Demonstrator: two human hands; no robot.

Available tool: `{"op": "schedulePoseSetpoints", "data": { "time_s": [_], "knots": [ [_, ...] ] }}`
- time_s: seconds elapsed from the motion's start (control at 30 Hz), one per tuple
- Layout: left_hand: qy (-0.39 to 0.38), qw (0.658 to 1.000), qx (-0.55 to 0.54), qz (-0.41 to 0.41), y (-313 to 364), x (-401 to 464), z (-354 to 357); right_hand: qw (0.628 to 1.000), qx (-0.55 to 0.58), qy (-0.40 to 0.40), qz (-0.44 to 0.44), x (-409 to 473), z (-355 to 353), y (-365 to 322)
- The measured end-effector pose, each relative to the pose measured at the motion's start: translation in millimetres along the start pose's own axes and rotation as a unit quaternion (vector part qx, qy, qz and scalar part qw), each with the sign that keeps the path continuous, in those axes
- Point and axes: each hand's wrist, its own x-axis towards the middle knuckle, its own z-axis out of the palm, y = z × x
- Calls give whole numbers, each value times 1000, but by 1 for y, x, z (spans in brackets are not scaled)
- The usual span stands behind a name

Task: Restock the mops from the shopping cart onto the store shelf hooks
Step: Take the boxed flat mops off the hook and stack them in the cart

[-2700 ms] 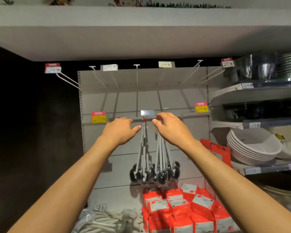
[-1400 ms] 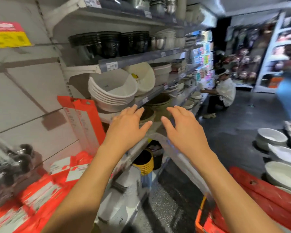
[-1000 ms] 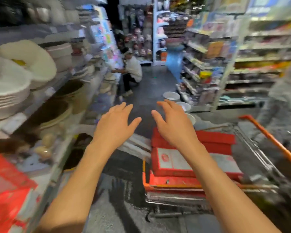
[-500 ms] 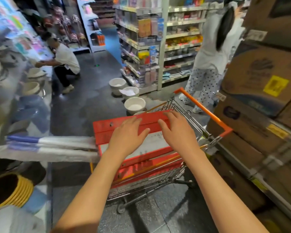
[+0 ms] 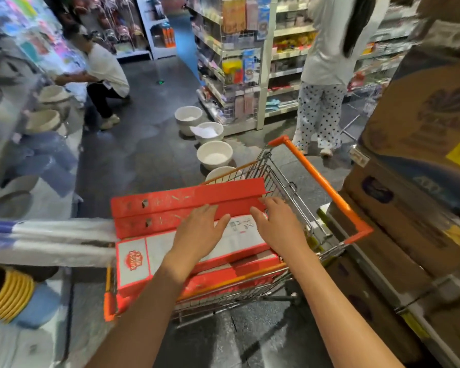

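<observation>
From the head camera I saw my left hand [image 5: 201,231] and right hand [image 5: 278,225] side by side, fingers straight and spread, gripping nothing, over the red mop boxes [image 5: 189,208] stacked under my palms in the shopping cart [image 5: 327,187]. I could not tell whether they touched. Left of my left hand, wrapped mop handles [image 5: 51,239] stuck out.

A shop aisle. A wire shopping cart [image 5: 290,187] with an orange handle stands on a dark floor. Beyond the cart, shelves [image 5: 250,62] hold packaged goods. White bowls [image 5: 214,154] sit beside the cart, cardboard boxes [image 5: 409,144] right of it.
</observation>
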Motion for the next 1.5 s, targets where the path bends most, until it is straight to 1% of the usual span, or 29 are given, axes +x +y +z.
{"op": "schedulePoseSetpoints", "data": {
  "time_s": [0.3,0.43,0.53,0.63,0.73,0.87,1.0,1.07,1.1,1.17,1.23,1.27,1.33,1.43,1.5],
  "knots": [
    [-15,998,-35,-55,-27,81,23,996,50,-67,32,83,41,21],
    [22,998,-47,-42,-44,127,36,991,96,-50,79,123,56,28],
    [30,998,-29,-41,-53,163,42,985,116,-35,124,156,65,37],
    [20,999,-5,-46,-62,197,52,976,138,-21,169,187,74,44],
    [-20,999,16,-44,-68,223,69,969,158,-7,189,213,83,55],
    [-31,998,4,-61,-68,250,96,961,172,-1,218,238,93,76],
    [-39,994,25,-101,-56,267,115,952,192,-26,236,260,97,103],
    [-25,992,39,-119,-49,270,122,953,189,-48,234,272,99,115],
    [-6,991,37,-131,-47,270,127,953,187,-64,231,277,100,120],
    [59,983,24,-170,-42,267,135,951,191,-101,222,287,102,128],
    [118,964,20,-236,-34,259,142,945,203,-142,213,295,106,134],
    [130,951,7,-280,-30,254,147,942,214,-156,205,298,109,138],
    [154,911,-55,-379,-19,245,152,934,235,-176,202,303,115,144],
    [217,821,-174,-499,-6,241,154,919,264,-200,216,307,120,150],
    [265,753,-264,-541,-5,242,159,912,279,-207,217,307,123,153]
  ]
}}
